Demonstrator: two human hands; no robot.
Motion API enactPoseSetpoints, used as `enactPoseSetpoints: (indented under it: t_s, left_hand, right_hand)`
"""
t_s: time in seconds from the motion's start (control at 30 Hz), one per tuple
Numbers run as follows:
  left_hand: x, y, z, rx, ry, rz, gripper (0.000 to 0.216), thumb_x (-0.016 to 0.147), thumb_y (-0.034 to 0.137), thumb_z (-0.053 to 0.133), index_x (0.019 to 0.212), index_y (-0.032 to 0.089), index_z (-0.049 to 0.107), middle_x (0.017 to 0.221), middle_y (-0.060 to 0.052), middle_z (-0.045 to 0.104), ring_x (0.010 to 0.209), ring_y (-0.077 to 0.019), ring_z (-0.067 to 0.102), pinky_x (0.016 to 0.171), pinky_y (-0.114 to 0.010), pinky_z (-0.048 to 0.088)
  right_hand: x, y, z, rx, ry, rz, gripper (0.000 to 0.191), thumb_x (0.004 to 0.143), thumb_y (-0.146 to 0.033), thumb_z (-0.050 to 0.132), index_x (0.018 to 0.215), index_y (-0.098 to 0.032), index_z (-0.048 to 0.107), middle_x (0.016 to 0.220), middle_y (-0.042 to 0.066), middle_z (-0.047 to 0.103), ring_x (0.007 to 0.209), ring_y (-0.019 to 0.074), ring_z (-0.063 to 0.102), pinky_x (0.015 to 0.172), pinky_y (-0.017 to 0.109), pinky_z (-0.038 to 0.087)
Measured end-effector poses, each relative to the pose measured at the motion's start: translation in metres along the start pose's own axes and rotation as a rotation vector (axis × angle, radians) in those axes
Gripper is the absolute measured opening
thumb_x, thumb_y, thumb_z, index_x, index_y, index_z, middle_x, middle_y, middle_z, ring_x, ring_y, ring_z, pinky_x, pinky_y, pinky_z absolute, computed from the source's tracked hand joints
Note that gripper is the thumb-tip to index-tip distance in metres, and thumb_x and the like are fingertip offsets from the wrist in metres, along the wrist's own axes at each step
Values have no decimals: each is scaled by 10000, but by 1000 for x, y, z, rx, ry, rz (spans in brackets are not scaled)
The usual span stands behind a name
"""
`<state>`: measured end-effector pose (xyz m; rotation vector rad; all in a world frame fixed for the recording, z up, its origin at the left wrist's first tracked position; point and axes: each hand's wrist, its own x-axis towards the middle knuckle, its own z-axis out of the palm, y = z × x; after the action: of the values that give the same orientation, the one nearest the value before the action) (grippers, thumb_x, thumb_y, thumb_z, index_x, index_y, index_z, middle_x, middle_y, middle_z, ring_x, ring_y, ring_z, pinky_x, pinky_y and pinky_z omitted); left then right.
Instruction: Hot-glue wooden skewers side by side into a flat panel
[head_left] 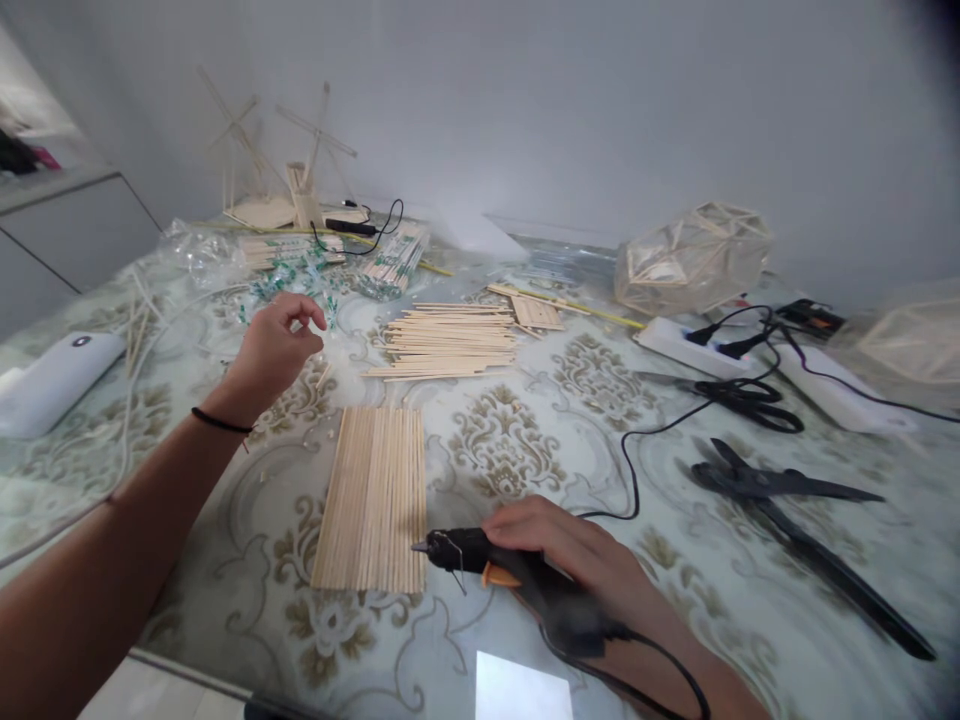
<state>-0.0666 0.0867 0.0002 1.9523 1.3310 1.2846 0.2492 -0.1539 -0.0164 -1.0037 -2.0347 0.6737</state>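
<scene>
My right hand (559,545) grips a black glue gun (499,560) with an orange trigger. Its nozzle points left at the lower right corner of a flat mat of wooden sticks laid side by side (375,495). My left hand (274,350) is raised above the table to the upper left of the mat. Its fingers are curled, thumb and forefinger close together, and I cannot make out anything between them. A loose pile of wooden sticks (446,340) lies beyond the mat, to the right of my left hand.
Black scissors (750,395) and large black shears (802,525) lie at the right by a white power strip (686,345). Stick models (694,260) stand at the back. A white device (52,380) rests at the left. Packs of sticks (390,265) lie behind.
</scene>
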Motion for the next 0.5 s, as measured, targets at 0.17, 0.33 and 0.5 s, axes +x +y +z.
enactPoseSetpoints:
  t_s: [0.17, 0.33, 0.5]
  left_hand:
    - [0, -4, 0, -21, 83, 79, 195, 535, 76, 571, 667, 211, 521, 828, -2, 530, 760, -161, 510, 751, -329, 392]
    - [1, -4, -1, -76, 84, 90, 243, 530, 28, 547, 646, 234, 494, 841, -19, 543, 841, -198, 551, 741, -340, 430]
    - [2, -3, 1, -245, 41, 29, 211, 523, 59, 559, 644, 225, 513, 860, -20, 565, 927, -197, 572, 847, -338, 453]
  right_hand:
    - [-3, 0, 2, 13, -15, 24, 181, 1030, -319, 575, 1201, -261, 584, 1056, 92, 716, 946, 230, 729, 763, 327, 579]
    - [-2, 0, 2, 11, 3, 12, 185, 1030, -331, 580, 1203, -267, 589, 1050, 85, 717, 945, 225, 727, 764, 325, 578]
    - [0, -2, 2, 5, 0, 17, 181, 1015, -304, 611, 1193, -272, 595, 1050, 68, 717, 942, 200, 724, 770, 301, 568]
